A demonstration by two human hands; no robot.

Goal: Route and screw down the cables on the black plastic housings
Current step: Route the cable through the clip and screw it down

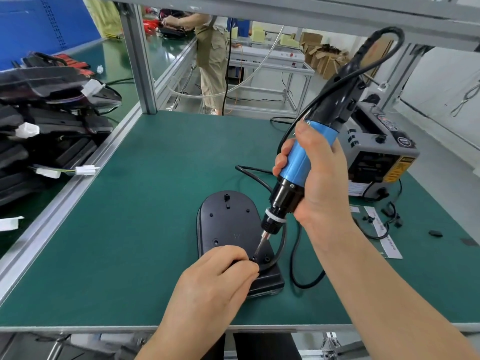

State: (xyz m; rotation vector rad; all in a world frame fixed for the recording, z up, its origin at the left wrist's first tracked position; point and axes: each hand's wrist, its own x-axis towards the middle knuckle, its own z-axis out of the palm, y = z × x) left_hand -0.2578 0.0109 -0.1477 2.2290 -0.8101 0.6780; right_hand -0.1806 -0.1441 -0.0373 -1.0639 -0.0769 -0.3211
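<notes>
A black plastic housing (228,222) lies flat on the green mat near the front edge. My right hand (318,178) grips a blue and black electric screwdriver (298,162), tilted, with its bit set on a screw point at the housing's near end. My left hand (220,278) rests on that near end, its fingertips curled and pinching something small and black right beside the bit. A black cable (296,261) leaves the housing's near right corner and loops over the mat.
A grey machine (374,157) stands at the right edge, with small black parts and paper sheets (381,229) in front of it. Black housings with white connectors are piled (46,131) on the left bench. A person stands beyond the frame post (140,61).
</notes>
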